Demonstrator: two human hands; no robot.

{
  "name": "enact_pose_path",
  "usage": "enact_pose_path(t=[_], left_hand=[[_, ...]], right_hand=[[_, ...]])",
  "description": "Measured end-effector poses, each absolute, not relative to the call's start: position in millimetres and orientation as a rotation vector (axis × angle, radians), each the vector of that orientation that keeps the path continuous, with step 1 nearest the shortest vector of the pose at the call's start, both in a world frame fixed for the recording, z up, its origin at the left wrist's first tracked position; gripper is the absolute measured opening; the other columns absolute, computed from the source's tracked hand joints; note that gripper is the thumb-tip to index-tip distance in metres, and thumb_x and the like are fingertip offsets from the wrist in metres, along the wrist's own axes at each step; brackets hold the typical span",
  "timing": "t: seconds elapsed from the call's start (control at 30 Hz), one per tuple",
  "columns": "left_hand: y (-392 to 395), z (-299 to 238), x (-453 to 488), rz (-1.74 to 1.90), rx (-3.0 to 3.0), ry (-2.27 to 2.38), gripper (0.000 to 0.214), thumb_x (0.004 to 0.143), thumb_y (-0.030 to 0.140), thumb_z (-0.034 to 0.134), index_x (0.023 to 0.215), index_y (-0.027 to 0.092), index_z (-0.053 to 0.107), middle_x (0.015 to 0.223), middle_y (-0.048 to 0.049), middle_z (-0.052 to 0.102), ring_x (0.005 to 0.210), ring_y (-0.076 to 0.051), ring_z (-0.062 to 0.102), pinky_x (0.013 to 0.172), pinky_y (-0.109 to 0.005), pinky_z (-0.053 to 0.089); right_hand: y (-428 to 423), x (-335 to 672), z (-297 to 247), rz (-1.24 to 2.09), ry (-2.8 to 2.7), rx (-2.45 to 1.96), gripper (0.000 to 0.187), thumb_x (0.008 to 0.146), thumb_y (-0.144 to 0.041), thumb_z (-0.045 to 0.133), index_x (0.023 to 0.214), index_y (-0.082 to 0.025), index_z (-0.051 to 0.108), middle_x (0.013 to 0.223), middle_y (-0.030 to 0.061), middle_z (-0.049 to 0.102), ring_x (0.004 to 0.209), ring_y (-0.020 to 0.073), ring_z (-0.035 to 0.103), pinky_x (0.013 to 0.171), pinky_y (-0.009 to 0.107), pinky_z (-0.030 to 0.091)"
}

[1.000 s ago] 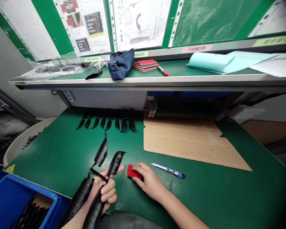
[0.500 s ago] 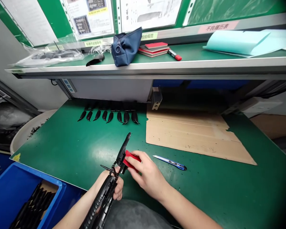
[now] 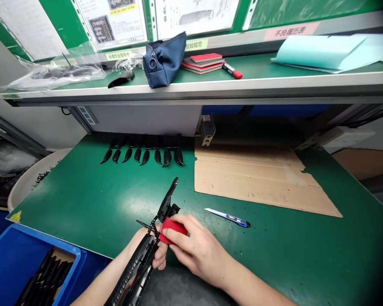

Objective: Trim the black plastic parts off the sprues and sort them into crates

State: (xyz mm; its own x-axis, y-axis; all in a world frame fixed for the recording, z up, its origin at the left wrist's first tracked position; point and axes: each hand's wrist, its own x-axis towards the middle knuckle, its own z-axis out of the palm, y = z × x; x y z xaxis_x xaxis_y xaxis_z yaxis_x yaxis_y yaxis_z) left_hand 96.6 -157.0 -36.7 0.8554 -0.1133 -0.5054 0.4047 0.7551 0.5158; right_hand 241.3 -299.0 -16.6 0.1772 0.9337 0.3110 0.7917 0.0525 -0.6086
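Observation:
A long black moulded plastic part slants up from the bottom edge of the view, with a ribbed, leaf-shaped tip at its far end. My left hand is closed around it from beneath; the part hides most of its palm. Between the thumb and fingers of my right hand is a red sanding pad, pressed against the part's edge just below the tip. Thin black strips stick out near the contact spot. To the right, a blue utility knife lies on the green table with its blade out.
Several black leaf-tipped parts are lined up at the back. A cardboard sheet lies on the right. A blue crate with black parts is at lower left. The shelf above holds a blue pouch and red-grey pads.
My right hand has brought the red pad down and toward me along the part, from beside the tip to nearer my left hand. The black part has barely shifted. The view has tilted slightly.

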Motion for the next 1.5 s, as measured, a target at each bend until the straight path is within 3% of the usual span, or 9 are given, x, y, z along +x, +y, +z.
enact_pose_path(t=[0.2, 0.27, 0.37, 0.57, 0.8, 1.07, 1.23, 1.4, 1.5], left_hand=[[-155.9, -32.0, 100.9, -0.228, 0.665, 0.501, 0.031, 0.085, 0.042, 0.052, 0.103, 0.02, 0.062, 0.039, 0.0039, 0.052, 0.03, -0.012, 0.042, 0.042, -0.025, 0.029], [-157.7, -30.9, 103.5, -0.199, 0.691, 0.527, 0.03, 0.085, 0.043, 0.052, 0.098, 0.017, 0.061, 0.037, 0.0024, 0.052, 0.028, -0.012, 0.041, 0.04, -0.025, 0.028], [-160.4, -32.0, 107.0, -0.181, 0.705, 0.544, 0.03, 0.086, 0.044, 0.05, 0.084, 0.016, 0.059, 0.035, 0.0006, 0.051, 0.026, -0.012, 0.04, 0.039, -0.026, 0.029], [-158.8, -38.7, 107.0, -0.212, 0.721, 0.532, 0.039, 0.088, 0.044, 0.047, 0.111, 0.013, 0.056, 0.037, 0.0017, 0.053, 0.027, -0.012, 0.042, 0.038, -0.024, 0.032], [-160.4, -30.1, 109.0, -0.246, 0.728, 0.48, 0.047, 0.088, 0.041, 0.049, 0.126, 0.014, 0.049, 0.039, 0.0027, 0.054, 0.028, -0.013, 0.043, 0.038, -0.024, 0.032], [-156.0, -39.2, 111.7, -0.277, 0.718, 0.402, 0.039, 0.086, 0.048, 0.049, 0.073, 0.015, 0.065, 0.035, 0.0029, 0.047, 0.027, -0.009, 0.04, 0.041, -0.025, 0.034], [-159.2, -40.8, 115.0, -0.278, 0.74, 0.407, 0.039, 0.086, 0.044, 0.051, 0.109, 0.014, 0.063, 0.036, 0.004, 0.049, 0.027, -0.01, 0.039, 0.04, -0.025, 0.033], [-146.4, -22.3, 117.7, -0.134, 0.909, 0.442, 0.051, 0.088, 0.045, 0.048, 0.13, 0.015, 0.048, 0.041, 0.0074, 0.045, 0.031, -0.009, 0.035, 0.043, -0.024, 0.031], [-131.6, 1.1, 114.9, -0.177, 1.267, 0.52, 0.055, 0.088, 0.051, 0.046, 0.134, 0.02, 0.043, 0.053, 0.0058, 0.049, 0.042, -0.01, 0.041, 0.047, -0.024, 0.032]], right_hand=[[-299.9, 249.2, -32.1, 0.569, -0.83, -1.634, 0.03, 0.098, -0.032, 0.029, 0.119, -0.022, 0.047, 0.105, 0.0073, 0.057, 0.087, 0.0175, 0.057, 0.073, 0.032, 0.052], [-301.3, 234.7, -31.8, 0.74, -0.739, -1.45, 0.029, 0.097, -0.038, 0.034, 0.119, -0.023, 0.044, 0.101, 0.0058, 0.057, 0.081, 0.0161, 0.057, 0.066, 0.029, 0.051], [-297.5, 215.2, -31.0, 0.826, -0.795, -1.401, 0.022, 0.092, -0.037, 0.049, 0.109, -0.022, 0.049, 0.097, 0.0036, 0.059, 0.086, 0.0163, 0.056, 0.076, 0.029, 0.048], [-289.7, 226.9, -34.6, 0.699, -0.6, -1.543, 0.021, 0.092, -0.039, 0.048, 0.1, -0.02, 0.053, 0.073, -0.002, 0.054, 0.062, 0.0119, 0.051, 0.058, 0.023, 0.044], [-291.7, 245.6, -31.0, 0.362, -0.801, -1.669, 0.02, 0.093, -0.026, 0.047, 0.106, -0.022, 0.062, 0.098, 0.005, 0.059, 0.094, 0.018, 0.057, 0.083, 0.031, 0.045], [-305.9, 242.7, -23.6, 0.612, -1.049, -1.513, 0.023, 0.094, -0.022, 0.047, 0.106, -0.024, 0.067, 0.095, 0.0046, 0.06, 0.088, 0.0155, 0.058, 0.08, 0.029, 0.048], [-307.4, 242.0, -19.0, 0.513, -0.852, -1.55, 0.022, 0.094, -0.025, 0.047, 0.107, -0.023, 0.065, 0.098, 0.005, 0.061, 0.09, 0.0159, 0.058, 0.081, 0.03, 0.049], [-323.9, 250.3, -24.7, 0.815, -1.097, -1.59, 0.02, 0.092, -0.025, 0.051, 0.106, -0.025, 0.066, 0.099, 0.0042, 0.061, 0.091, 0.0159, 0.058, 0.084, 0.03, 0.048], [-335.6, 271.5, -26.7, 0.775, -1.125, -1.804, 0.038, 0.083, -0.022, 0.062, 0.12, -0.028, 0.057, 0.117, 0.0049, 0.054, 0.107, 0.0196, 0.053, 0.096, 0.035, 0.043]])
